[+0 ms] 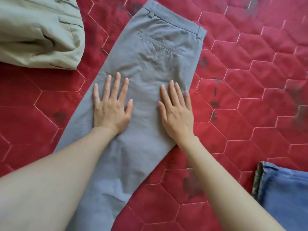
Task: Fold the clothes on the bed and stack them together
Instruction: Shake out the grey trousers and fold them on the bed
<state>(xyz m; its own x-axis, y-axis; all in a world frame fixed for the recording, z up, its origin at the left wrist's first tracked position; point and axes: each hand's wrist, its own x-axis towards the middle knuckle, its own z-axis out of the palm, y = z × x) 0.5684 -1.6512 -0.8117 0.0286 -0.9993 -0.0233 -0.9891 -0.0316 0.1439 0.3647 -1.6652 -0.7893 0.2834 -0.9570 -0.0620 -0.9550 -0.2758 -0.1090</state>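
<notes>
Grey trousers [153,52] lie folded lengthwise on the red quilted bed, waistband at the top and legs running down toward the bottom left. My left hand [111,104] lies flat on the trousers near their left edge, fingers spread and straight. My right hand [176,107] presses flat on the trousers near their right edge, fingers straight and close together. Neither hand grips the cloth.
A folded beige garment [38,30] lies at the top left of the bed. Blue jeans [283,194] poke in at the bottom right. The red quilt [250,80] with hexagon stitching covers the bed all around.
</notes>
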